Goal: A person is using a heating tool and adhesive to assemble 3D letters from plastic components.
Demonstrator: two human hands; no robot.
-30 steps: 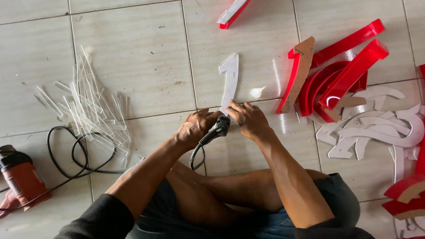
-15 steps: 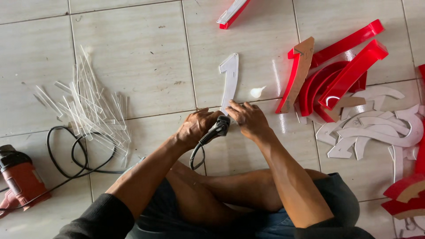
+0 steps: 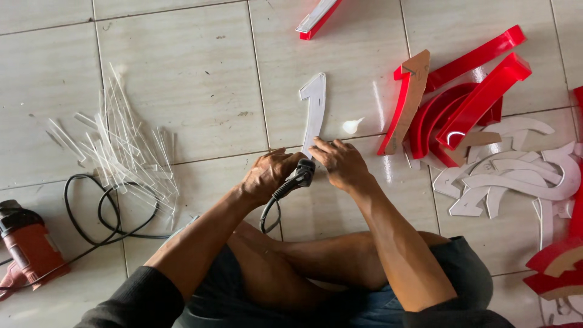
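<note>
A pale tiled floor (image 3: 182,109) carries a white numeral-shaped cutout (image 3: 313,109), a scatter of clear strips (image 3: 127,152) and a coiled black cord (image 3: 97,212). Red channel pieces (image 3: 467,103) and white cutouts (image 3: 516,176) pile at right; a red power tool (image 3: 27,246), possibly a heat gun, lies at left.

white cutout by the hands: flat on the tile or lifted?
Flat. The white cutout lies full-face on the floor; the right hand covers its lower end.

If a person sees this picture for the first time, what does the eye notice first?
Probably the heap of red curved channel pieces on the floor at the right, bright against the pale tiles. Next, at the centre, the left hand and right hand meet at a black corded tool at the foot of a white cut-out shape.
</note>
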